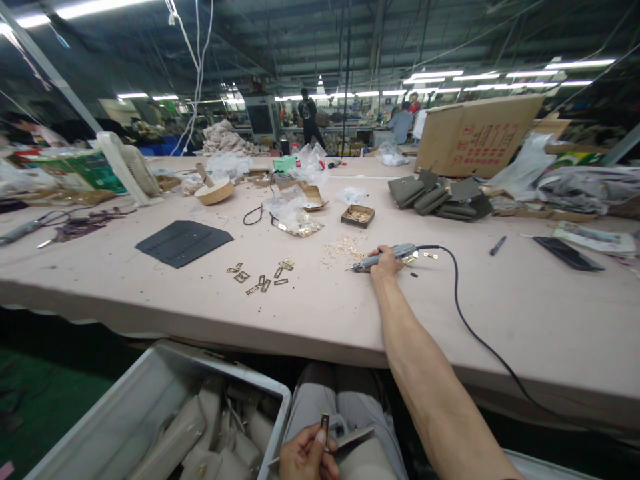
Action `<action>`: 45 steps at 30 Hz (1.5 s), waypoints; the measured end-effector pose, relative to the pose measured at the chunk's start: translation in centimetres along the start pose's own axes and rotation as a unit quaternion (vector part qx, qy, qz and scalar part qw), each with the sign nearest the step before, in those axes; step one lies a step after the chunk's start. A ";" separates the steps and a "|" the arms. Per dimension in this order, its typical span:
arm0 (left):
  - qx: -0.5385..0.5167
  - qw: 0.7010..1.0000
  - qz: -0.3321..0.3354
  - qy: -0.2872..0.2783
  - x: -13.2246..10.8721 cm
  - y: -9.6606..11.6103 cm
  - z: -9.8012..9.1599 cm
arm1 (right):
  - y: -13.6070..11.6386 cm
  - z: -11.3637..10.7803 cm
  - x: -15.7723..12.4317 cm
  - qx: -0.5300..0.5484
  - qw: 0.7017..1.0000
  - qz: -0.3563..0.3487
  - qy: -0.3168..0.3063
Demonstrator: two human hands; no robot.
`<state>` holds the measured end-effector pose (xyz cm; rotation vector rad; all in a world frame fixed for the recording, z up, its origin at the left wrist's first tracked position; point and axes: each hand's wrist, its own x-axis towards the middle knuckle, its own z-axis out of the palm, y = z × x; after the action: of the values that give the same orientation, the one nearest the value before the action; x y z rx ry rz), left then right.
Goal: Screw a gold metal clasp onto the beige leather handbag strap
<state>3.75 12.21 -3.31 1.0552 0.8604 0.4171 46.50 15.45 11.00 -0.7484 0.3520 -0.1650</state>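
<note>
My right hand (386,263) is closed around a grey electric screwdriver (400,252) held low over the table, its bit pointing left beside a scatter of tiny gold screws (345,249). Down at my lap, my left hand (307,455) pinches a small rectangular brass-coloured metal plate (325,430) between thumb and fingers. A beige-grey leather-like piece (367,457) lies on my lap just beside that hand. More brass-coloured plates (265,285) are strewn on the table to the left of the screws.
A grey bin (165,347) with beige pieces stands left of my legs. On the table are a dark sheet (184,242), a small box of gold parts (357,215), stacked dark pouches (430,197), a carton (475,137) and a fan (127,167). The tool's black cord (457,293) trails right.
</note>
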 end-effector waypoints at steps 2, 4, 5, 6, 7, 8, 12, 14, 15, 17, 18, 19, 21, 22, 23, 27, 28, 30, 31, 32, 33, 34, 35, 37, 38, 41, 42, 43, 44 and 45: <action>0.001 1.000 0.001 0.005 0.0 -0.2 0.0 | 0.1 -0.1 0.0 0.007 1.000 0.004 -0.002; 0.002 1.000 0.006 0.007 0.2 -0.6 -0.1 | 0.1 -0.1 0.1 0.014 1.000 0.008 -0.006; 0.002 1.000 0.009 0.006 0.2 -0.8 -0.2 | 0.0 -0.1 0.1 0.019 1.000 0.011 -0.008; 0.002 1.000 0.012 0.005 0.3 -1.0 -0.3 | -0.1 0.0 0.0 0.023 1.000 0.014 -0.010; 0.001 1.000 0.014 0.002 0.4 -1.2 -0.4 | -0.2 0.0 -0.1 0.028 0.999 0.017 -0.013; 0.000 1.000 0.016 -0.002 0.4 -1.2 -0.4 | -0.5 0.1 -0.3 0.032 0.999 0.022 -0.017; 0.005 1.000 0.016 -0.021 -0.2 -0.7 -0.4 | -2.6 -0.7 -2.1 0.023 0.997 0.047 -0.052; 0.015 0.999 0.015 -0.027 -1.1 -0.1 -0.3 | -4.0 -2.3 -3.8 0.021 0.993 0.055 -0.106; 0.019 0.999 0.015 -0.030 -1.5 0.2 -0.3 | -4.8 -3.3 -4.9 0.025 0.988 0.057 -0.144; 0.022 0.999 0.020 -0.032 -2.2 0.5 -0.2 | -6.4 -5.7 -7.6 0.033 0.973 0.061 -0.222; 0.019 0.999 0.018 -0.031 -2.5 0.5 -0.3 | -7.2 -7.1 -9.2 0.033 0.965 0.063 -0.253; 0.018 0.999 0.015 -0.029 -2.7 0.5 -0.3 | -8.1 -8.4 -11.1 0.027 0.959 0.065 -0.275; 0.022 0.999 0.009 -0.026 -3.3 0.2 -0.3 | -9.8 -11.2 -15.2 0.001 0.952 0.064 -0.299; 0.024 0.999 0.008 -0.024 -3.6 0.1 -0.3 | -10.5 -12.6 -17.4 -0.015 0.950 0.059 -0.305; 0.027 0.999 0.009 -0.023 -3.9 -0.1 -0.2 | -11.0 -14.1 -19.5 -0.033 0.949 0.051 -0.310; 0.038 0.999 0.021 -0.021 -4.8 -0.3 -0.1 | -11.2 -18.9 -25.3 -0.089 0.941 0.005 -0.325; 0.041 0.999 0.024 -0.022 -5.0 -0.3 -0.1 | -11.0 -19.8 -26.0 -0.096 0.940 -0.007 -0.327; 0.047 0.998 0.029 -0.024 -5.3 -0.2 0.1 | -10.4 -21.1 -27.0 -0.111 0.938 -0.034 -0.328; 0.048 0.998 0.031 -0.025 -5.5 -0.1 0.1 | -10.1 -21.6 -27.2 -0.121 0.935 -0.046 -0.329; 0.049 0.998 0.032 -0.027 -5.6 0.0 0.2 | -9.9 -22.0 -27.4 -0.129 0.933 -0.057 -0.331; 0.049 0.998 0.033 -0.028 -5.8 0.0 0.3 | -9.7 -22.3 -27.6 -0.136 0.931 -0.063 -0.334; 0.046 0.998 0.033 -0.028 -5.9 0.1 0.4 | -9.6 -22.5 -27.8 -0.139 0.929 -0.066 -0.338; 0.043 0.998 0.034 -0.026 -6.0 0.2 0.5 | -9.5 -22.6 -28.0 -0.138 0.927 -0.066 -0.342; 0.037 0.998 0.034 -0.026 -6.2 0.3 0.6 | -9.3 -22.8 -28.4 -0.131 0.925 -0.066 -0.349; 0.035 0.998 0.034 -0.026 -6.2 0.3 0.6 | -9.2 -22.8 -28.6 -0.128 0.925 -0.065 -0.353; 0.035 0.998 0.036 -0.029 -6.3 0.3 0.6 | -8.9 -23.0 -29.0 -0.131 0.921 -0.065 -0.360; 0.037 0.998 0.036 -0.030 -6.3 0.3 0.5 | -8.9 -23.0 -29.1 -0.133 0.921 -0.066 -0.361; 0.040 0.998 0.036 -0.032 -6.4 0.3 0.5 | -8.8 -23.1 -29.2 -0.135 0.920 -0.068 -0.362; 0.043 0.998 0.033 -0.034 -6.4 0.3 0.5 | -8.7 -23.1 -29.2 -0.136 0.920 -0.070 -0.362; 0.044 0.998 0.031 -0.035 -6.5 0.4 0.4 | -8.6 -23.1 -29.3 -0.136 0.919 -0.071 -0.362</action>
<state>0.13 7.77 -0.21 1.1729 0.7899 0.3952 10.58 2.45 8.66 -1.0533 -0.3977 0.0347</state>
